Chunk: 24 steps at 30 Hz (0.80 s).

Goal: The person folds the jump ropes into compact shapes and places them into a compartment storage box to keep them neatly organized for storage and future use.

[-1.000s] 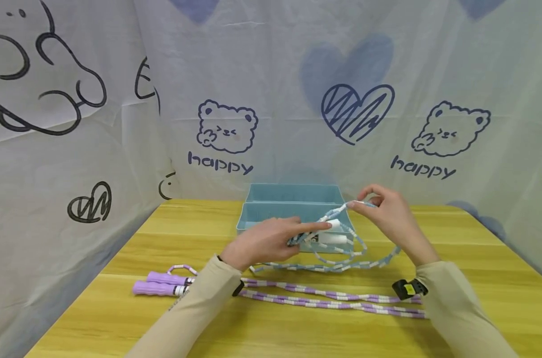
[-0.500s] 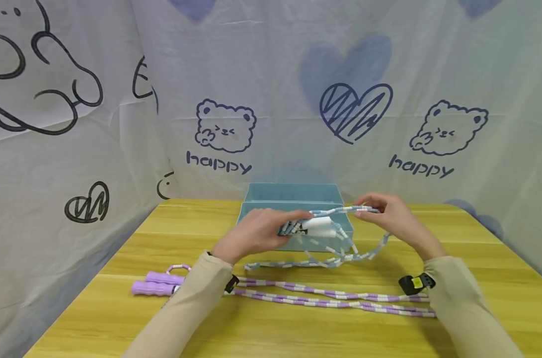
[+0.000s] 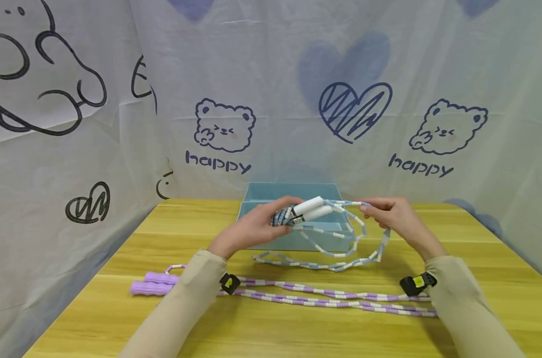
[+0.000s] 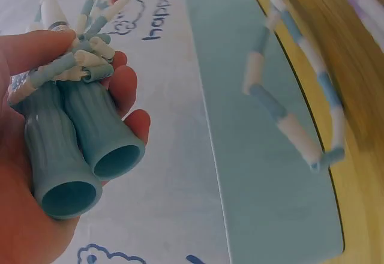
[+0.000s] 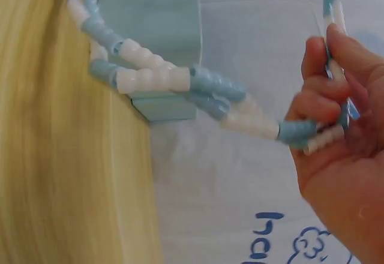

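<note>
My left hand (image 3: 253, 226) grips the two blue handles (image 4: 57, 147) of a beaded jump rope, with turns of its blue-and-white cord wrapped round them. The handles' white ends (image 3: 313, 206) point up and right. Between thumb and fingers, my right hand (image 3: 393, 216) pinches the beaded cord (image 5: 156, 78), which runs across its palm in the right wrist view. A loop of cord hangs between the hands, and the doubled tail dangles below in the head view. Both hands are raised in front of a light blue box (image 3: 293, 193).
A second jump rope, with purple handles (image 3: 152, 288) at the left and purple-and-white cord (image 3: 306, 298) stretched to the right, lies on the wooden table (image 3: 271, 333) nearer the person. Behind the box hangs a printed cloth (image 3: 288, 109).
My left hand has shifted a little left and turned, tipping the white handle ends upward. The right hand has moved slightly right; cord is still strung between the hands.
</note>
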Motion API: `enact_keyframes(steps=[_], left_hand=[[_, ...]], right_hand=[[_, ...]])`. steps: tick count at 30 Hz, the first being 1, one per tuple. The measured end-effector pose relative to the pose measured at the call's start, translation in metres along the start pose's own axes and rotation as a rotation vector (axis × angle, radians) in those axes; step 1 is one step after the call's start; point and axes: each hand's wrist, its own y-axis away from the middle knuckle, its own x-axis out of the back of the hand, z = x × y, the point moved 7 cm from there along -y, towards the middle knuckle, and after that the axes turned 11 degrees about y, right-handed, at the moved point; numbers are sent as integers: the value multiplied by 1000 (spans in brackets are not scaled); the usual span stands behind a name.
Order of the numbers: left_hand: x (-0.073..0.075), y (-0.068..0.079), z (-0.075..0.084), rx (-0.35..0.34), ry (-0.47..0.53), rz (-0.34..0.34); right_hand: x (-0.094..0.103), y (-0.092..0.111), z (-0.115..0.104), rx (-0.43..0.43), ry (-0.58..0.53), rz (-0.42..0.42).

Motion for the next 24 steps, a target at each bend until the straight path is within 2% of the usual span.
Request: enact_keyframes(steps=[4,7,12,17,20,24], left_hand=[[4,0,-2,39,182,23],[5,1,-1,31,303,18],[10,2,5,-41,555,13],[20,1,6,-89,810,74],[25,0,3,-87,891,142],[28,-1,-3,-49,907,222]], right_hand=[[-3,-1,5,14,-71,-32],[-7,-1,10,5,-104,-51],[-19,0,16,13,-116,-112],[-37,1,11,49,-157,-263],[-47,2,6,59,-118,-351],[-57,4,1,88,-83,-437]])
